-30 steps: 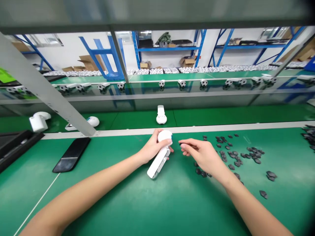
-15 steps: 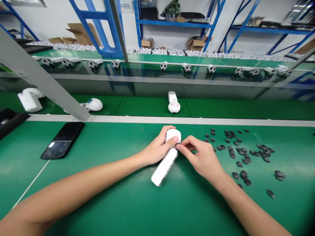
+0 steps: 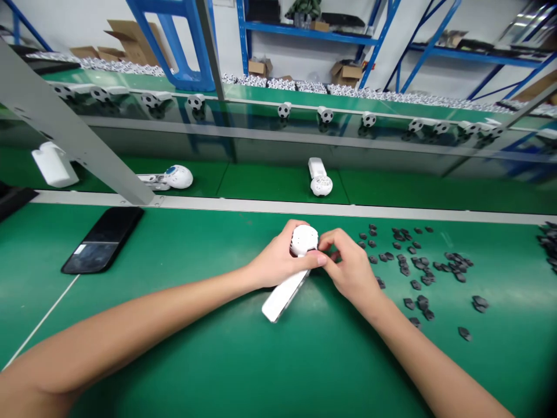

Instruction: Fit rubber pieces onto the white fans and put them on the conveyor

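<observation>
- Left hand [image 3: 282, 261] is wrapping its fingers firmly around a white device [image 3: 285, 297], its thumb pressing across the front just below the rounded head.
- Right hand [image 3: 352, 267] is meeting it from the other side, fingers curling in, thumb and forefinger working right beside the head; whether anything is sitting between those fingertips is impossible to make out, as the left thumb is crowding the spot.
- That device is sitting above the middle of the green table [image 3: 217, 360], round head pointing away, long flat body slanting back toward the person and to the left.
- Over to the right, small black pieces [image 3: 422, 264] are lying loosely scattered, some overlapping, while a denser black pile [image 3: 549, 244] is showing at the far right edge.
- On the left, a dark phone [image 3: 103, 241] is lying flat, catching a reflection.
- Beyond the pale rail [image 3: 261, 207], another white unit [image 3: 321, 186] is resting on a green strip, and football-patterned pieces [image 3: 325, 115] are lining a ledge behind.
</observation>
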`<act>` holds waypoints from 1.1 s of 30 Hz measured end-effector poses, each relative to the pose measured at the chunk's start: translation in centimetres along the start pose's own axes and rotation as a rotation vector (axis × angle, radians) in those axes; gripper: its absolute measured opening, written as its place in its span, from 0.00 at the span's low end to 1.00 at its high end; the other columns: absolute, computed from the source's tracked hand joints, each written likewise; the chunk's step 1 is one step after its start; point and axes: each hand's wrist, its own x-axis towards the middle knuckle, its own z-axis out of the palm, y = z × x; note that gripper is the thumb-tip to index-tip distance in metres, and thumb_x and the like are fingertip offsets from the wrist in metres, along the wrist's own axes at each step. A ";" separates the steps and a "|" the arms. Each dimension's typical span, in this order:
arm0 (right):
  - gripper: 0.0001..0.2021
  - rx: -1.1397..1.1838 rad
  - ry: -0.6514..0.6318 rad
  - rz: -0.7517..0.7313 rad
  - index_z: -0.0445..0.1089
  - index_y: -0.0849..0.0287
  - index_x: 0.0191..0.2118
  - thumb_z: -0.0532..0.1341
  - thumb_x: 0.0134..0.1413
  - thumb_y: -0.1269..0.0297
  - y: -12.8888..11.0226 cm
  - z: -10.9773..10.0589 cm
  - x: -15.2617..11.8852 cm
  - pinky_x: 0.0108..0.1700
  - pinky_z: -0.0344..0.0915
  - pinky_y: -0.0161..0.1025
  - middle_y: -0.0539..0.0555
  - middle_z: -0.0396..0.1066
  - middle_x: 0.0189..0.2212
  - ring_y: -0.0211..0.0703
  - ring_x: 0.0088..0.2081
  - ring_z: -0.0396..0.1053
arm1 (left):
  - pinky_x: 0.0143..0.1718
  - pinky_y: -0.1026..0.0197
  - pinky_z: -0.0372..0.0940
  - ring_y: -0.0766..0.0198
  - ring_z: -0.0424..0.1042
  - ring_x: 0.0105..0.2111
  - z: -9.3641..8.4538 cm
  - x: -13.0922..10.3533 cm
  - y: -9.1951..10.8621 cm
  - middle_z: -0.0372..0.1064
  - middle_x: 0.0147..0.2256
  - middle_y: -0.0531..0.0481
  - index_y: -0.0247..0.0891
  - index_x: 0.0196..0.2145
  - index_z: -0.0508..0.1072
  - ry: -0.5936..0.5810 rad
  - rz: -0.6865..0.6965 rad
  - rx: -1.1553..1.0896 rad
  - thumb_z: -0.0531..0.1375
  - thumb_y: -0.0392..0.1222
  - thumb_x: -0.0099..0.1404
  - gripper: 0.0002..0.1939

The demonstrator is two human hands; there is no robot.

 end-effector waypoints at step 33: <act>0.25 -0.587 -0.362 0.453 0.63 0.54 0.25 0.54 0.69 0.42 4.0 -8.8 1.7 0.27 0.53 0.40 0.51 0.72 0.22 0.46 0.25 0.67 | 0.35 0.57 0.67 0.58 0.73 0.35 -0.4 -0.1 -0.5 0.70 0.40 0.50 0.49 0.63 0.58 -0.111 -0.040 0.103 0.69 0.59 0.63 0.38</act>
